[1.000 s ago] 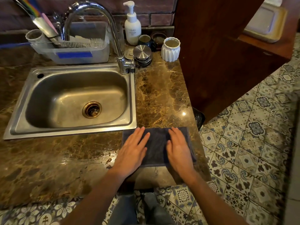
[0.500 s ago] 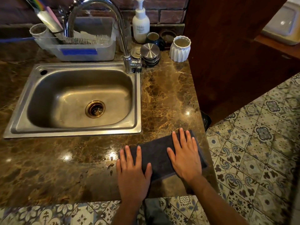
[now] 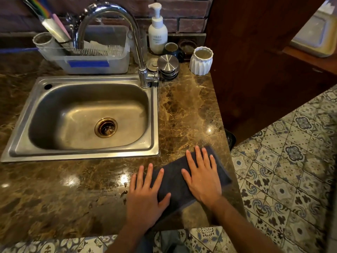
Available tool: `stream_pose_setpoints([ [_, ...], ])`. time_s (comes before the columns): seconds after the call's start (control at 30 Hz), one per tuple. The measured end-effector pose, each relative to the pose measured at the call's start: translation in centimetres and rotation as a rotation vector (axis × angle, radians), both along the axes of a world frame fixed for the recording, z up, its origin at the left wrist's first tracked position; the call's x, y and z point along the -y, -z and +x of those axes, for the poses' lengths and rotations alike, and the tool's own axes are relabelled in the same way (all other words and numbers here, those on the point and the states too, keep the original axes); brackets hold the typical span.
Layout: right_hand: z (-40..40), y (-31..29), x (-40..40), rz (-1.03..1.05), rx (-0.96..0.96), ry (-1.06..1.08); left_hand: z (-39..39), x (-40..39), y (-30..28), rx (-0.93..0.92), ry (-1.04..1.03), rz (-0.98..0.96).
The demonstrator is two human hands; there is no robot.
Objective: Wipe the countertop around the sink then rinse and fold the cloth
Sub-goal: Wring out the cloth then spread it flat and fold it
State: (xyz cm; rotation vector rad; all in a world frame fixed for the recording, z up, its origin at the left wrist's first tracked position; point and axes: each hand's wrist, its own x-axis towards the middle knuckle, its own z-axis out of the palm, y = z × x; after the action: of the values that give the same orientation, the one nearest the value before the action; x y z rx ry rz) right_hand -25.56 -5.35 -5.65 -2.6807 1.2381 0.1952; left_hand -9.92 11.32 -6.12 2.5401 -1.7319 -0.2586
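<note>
A: What is changing at the cloth (image 3: 175,181)?

B: Compared with a second ago, the dark folded cloth is lying rotated: its long side was parallel to the front edge of the worktop (image 3: 184,114); now its far end is angling up to the right, toward the worktop's right edge. It is sitting on the front right corner, just in front of the sink (image 3: 82,154) and apart from its rim.

A: And the hands?

B: The left hand (image 3: 145,196) is pressing flat on the near left end of the cloth, its outer fingers (image 3: 140,178) partly on bare stone. The right hand (image 3: 202,178) is pressing flat on the far right part. Both are lying open with fingers spread; neither is gripping anything. The left hand has slid back toward the body and the right has moved forward.

A: What is that indicating for the task?

B: Judged from the neat fold and the dry tap (image 3: 113,17), the cloth is probably being smoothed after folding, so the task is likely nearing its end. A few droplets (image 3: 125,192) are remaining just left of the cloth, so a last wipe may be needed.

A: Count of items?

B: One cloth, one sink, one tap, two hands, one soap pump bottle (image 3: 157,31), one white ribbed cup (image 3: 201,61), one clear rack (image 3: 87,57) behind the sink.
</note>
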Motion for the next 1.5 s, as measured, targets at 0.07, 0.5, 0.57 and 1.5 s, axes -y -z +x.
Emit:
stream_pose_setpoints([
  [0.07, 0.8, 0.1, 2.2, -0.007, -0.002, -0.11, -2.1, 0.5, -0.5, -0.01, -0.147, 0.073],
  [0.5, 3.1, -2.7, 1.4, 0.081, 0.159, 0.215, -0.3, 2.7, -3.1, -0.01, 0.359, -0.051],
  [0.57, 4.4, -2.1, 0.7, 0.101, 0.154, 0.277, 1.5, 3.5, -2.7, 0.047, 0.528, -0.05],
  [1.5, 5.7, -3.2, 18.2, 0.01, 0.368, 0.206, 4.0, 17.6, -3.7, -0.321, -0.227, -0.309],
])
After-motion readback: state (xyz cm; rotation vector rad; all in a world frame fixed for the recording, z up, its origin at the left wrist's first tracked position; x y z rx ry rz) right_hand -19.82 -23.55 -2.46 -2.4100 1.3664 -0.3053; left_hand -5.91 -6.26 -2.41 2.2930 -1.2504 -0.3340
